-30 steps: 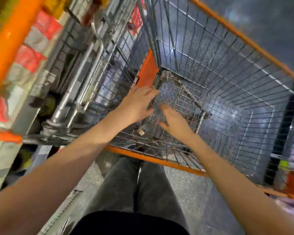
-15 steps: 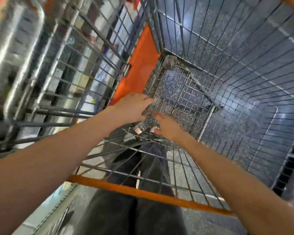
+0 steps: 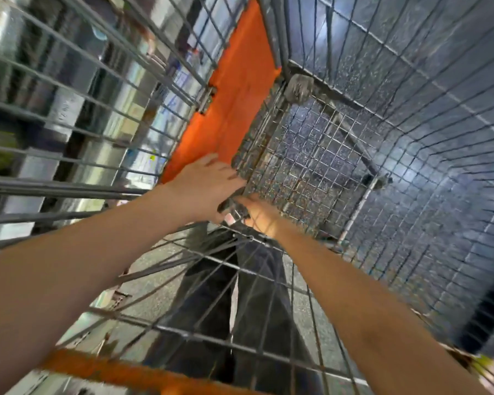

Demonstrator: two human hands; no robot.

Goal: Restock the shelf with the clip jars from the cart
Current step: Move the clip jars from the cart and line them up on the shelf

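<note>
Both my arms reach deep into the wire cart (image 3: 382,115). A small dark clip jar (image 3: 233,206) with a pale end sits low at the cart's near end, mostly hidden and blurred. My left hand (image 3: 205,189) lies over its left side, the thumb curled against it. From the other side my right hand (image 3: 261,215) grips the jar, fingers curled round it. No other jar shows in the basket.
The cart's orange flap (image 3: 234,104) stands just beyond my left hand. Its mesh floor (image 3: 311,166) spreads to the right. Blurred shelving (image 3: 69,109) shows through the left wire wall. An orange handle bar (image 3: 103,369) crosses below my arms, above my legs.
I have leaned further into the cart, and the view has dropped toward its floor. Both hands have closed together on the small jar.
</note>
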